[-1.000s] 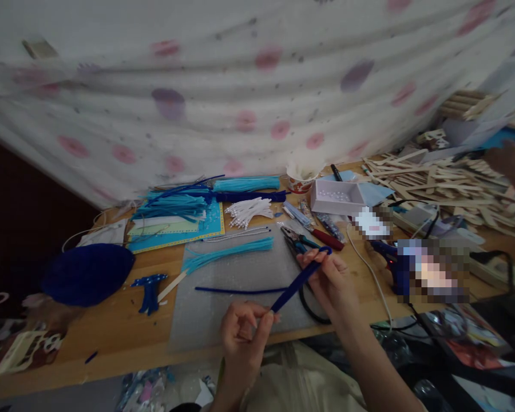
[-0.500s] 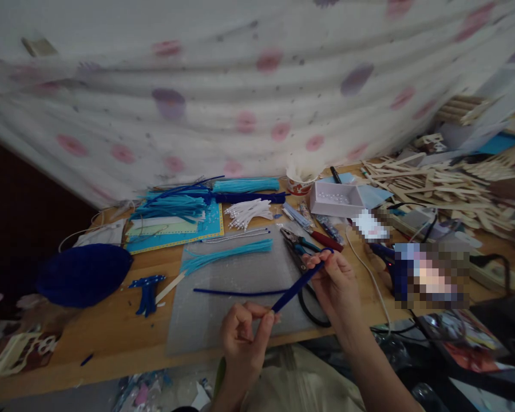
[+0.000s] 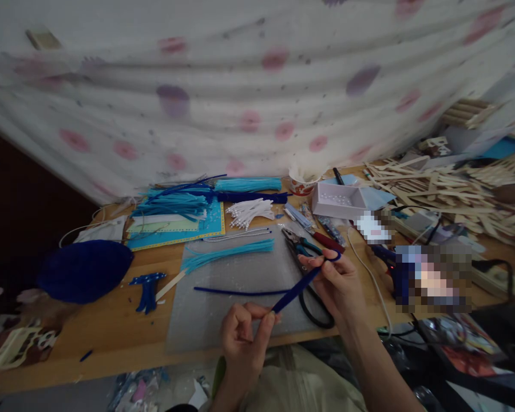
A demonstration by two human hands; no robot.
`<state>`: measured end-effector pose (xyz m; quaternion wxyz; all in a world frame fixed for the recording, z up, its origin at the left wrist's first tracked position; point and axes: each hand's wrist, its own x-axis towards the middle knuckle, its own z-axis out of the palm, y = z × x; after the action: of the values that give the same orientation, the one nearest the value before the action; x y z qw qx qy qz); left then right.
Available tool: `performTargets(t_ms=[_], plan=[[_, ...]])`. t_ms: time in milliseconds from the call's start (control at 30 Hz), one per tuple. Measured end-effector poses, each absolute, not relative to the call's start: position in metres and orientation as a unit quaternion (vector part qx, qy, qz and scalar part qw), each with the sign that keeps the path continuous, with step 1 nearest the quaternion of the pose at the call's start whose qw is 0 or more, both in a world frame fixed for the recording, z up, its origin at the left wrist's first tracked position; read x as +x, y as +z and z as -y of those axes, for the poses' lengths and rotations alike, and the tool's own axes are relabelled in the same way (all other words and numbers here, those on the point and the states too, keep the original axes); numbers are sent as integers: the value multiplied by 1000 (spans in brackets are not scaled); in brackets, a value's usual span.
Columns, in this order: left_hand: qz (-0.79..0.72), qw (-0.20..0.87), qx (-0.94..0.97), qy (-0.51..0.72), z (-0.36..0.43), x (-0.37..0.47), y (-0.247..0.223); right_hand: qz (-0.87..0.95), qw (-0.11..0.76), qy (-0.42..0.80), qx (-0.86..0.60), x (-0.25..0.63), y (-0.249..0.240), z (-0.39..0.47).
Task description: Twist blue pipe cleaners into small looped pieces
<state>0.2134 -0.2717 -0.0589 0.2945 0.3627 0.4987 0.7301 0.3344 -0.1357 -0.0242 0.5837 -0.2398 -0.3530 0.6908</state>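
A dark blue pipe-cleaner strip is stretched between my two hands above the grey mat. My left hand pinches its lower end between thumb and fingers. Near the upper end, my right hand grips the strip, and a short curled end sticks out past the fingers. A single dark blue pipe cleaner lies on the mat behind the held strip. Just beyond my right hand are pliers and a pair of scissors with a black handle loop. Light blue pipe cleaners lie farther back on the mat.
White pipe cleaners, a white box of beads and a paper cup stand along the back. A blue fuzzy round piece lies at left. Wooden sticks are heaped at right, beyond a blue glue gun.
My right hand has shifted slightly down and right along the strip, and the curled end beyond its fingers shows more. My left hand stays in place. The view has moved slightly.
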Motion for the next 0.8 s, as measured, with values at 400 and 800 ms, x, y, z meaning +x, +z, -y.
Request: performTargets(t_ms=[400, 800], plan=[[-518, 296, 313, 739, 269, 218, -52, 335, 563, 717, -237, 334, -28, 135], [-503, 333, 314, 733, 264, 214, -65, 335, 572, 709, -240, 332, -30, 133]])
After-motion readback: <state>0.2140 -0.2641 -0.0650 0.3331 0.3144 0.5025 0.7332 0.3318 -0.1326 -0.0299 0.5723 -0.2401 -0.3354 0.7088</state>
